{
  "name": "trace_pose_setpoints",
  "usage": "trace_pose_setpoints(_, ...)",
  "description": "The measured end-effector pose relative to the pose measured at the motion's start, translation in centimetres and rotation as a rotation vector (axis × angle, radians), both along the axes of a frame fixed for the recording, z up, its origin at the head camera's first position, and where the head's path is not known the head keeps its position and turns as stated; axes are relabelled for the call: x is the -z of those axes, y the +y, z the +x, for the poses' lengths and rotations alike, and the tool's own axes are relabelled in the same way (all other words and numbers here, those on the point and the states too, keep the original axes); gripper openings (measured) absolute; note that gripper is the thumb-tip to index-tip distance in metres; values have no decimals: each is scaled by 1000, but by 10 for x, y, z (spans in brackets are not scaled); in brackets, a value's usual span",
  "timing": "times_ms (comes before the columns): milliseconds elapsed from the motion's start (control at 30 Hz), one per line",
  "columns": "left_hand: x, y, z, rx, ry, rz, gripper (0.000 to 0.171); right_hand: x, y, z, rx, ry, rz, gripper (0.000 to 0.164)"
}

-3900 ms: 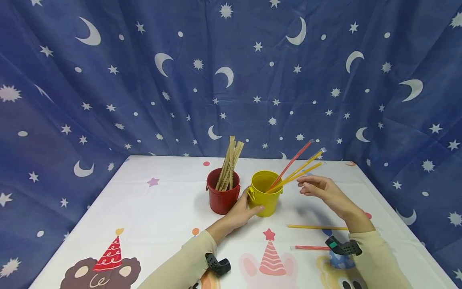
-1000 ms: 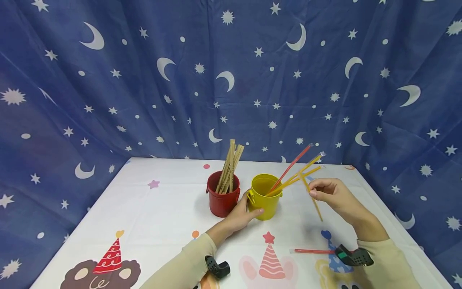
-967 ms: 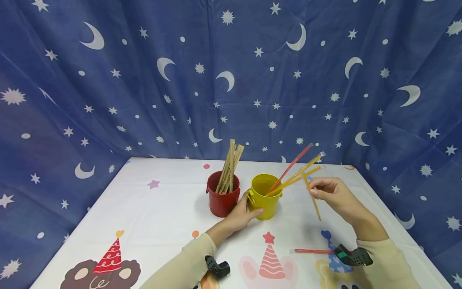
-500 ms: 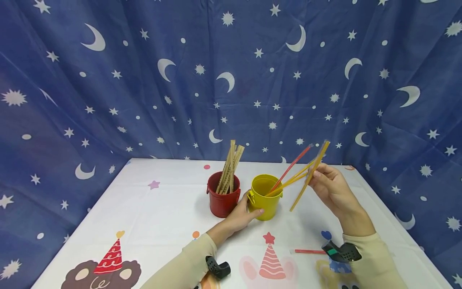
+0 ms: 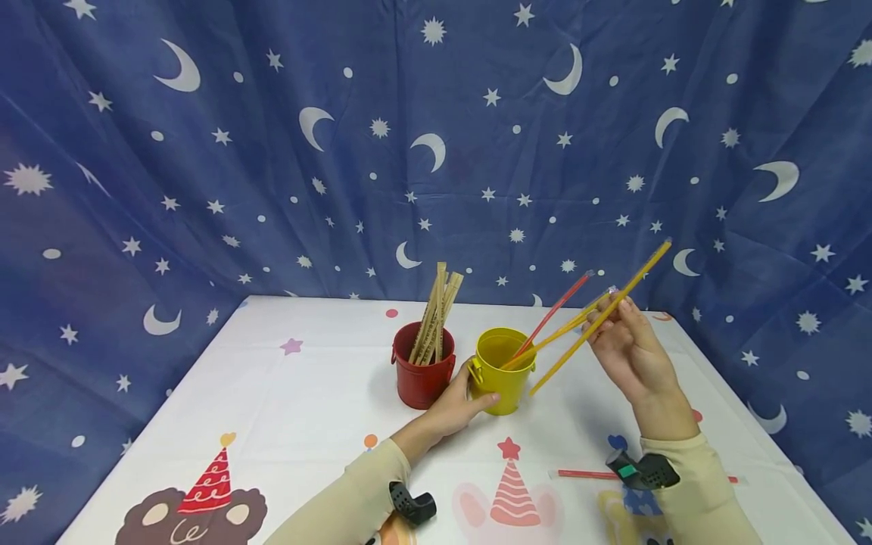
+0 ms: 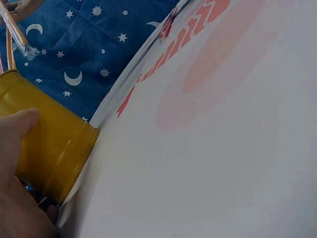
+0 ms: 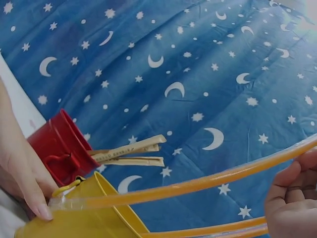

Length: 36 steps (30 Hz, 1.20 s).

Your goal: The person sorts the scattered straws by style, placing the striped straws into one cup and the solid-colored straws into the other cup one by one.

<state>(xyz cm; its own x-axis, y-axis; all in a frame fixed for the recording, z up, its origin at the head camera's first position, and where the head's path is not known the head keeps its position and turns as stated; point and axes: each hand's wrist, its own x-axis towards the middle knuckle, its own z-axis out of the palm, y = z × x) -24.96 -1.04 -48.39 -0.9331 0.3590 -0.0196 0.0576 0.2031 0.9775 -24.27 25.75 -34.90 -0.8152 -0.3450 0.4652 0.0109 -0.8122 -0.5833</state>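
My left hand (image 5: 453, 405) grips a small yellow bucket (image 5: 500, 390), thumb across its front. In the left wrist view the bucket's base (image 6: 74, 168) rests on the tablecloth. A red straw (image 5: 555, 310) and yellow straws (image 5: 559, 331) in clear wrappers lean out of the bucket to the right. My right hand (image 5: 630, 356) pinches another wrapped yellow straw (image 5: 568, 352) partway along, slanting up to the right. Its lower end hangs beside the bucket's right side; in the right wrist view that straw (image 7: 193, 186) crosses in front of the bucket's rim.
A red bucket (image 5: 418, 386) holding several paper-wrapped sticks (image 5: 436, 318) stands just left of the yellow one, close to my left hand. One wrapped red straw (image 5: 586, 474) lies on the printed tablecloth (image 5: 327, 393) near my right forearm. A blue curtain (image 5: 477, 227) hangs behind.
My right hand, earlier without a straw, has lifted the yellow one from the table, turned it to slant up rightward, and brought its lower end toward the bucket. My left hand stays.
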Motion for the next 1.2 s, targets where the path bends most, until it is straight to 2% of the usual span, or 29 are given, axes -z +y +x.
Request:
trace_pose_setpoints(133, -1, 0, 1, 1, 2, 0, 86, 1, 4, -1, -20, -48, -55, 38)
trace_pose_setpoints(267, -2, 0, 1, 1, 8, -2, 86, 3, 7, -3, -11, -52, -81, 39)
trace_pose_setpoints(667, -2, 3, 1, -14, 12, -11, 86, 6, 9, -8, 179, -166, -116, 31)
trace_pose_setpoints(900, -2, 2, 0, -13, 1, -12, 87, 9, 9, -11, 235, -130, -137, 28)
trace_pose_setpoints(1200, -2, 2, -1, -12, -3, -7, 87, 12, -1, -11, 365, -80, -59, 26)
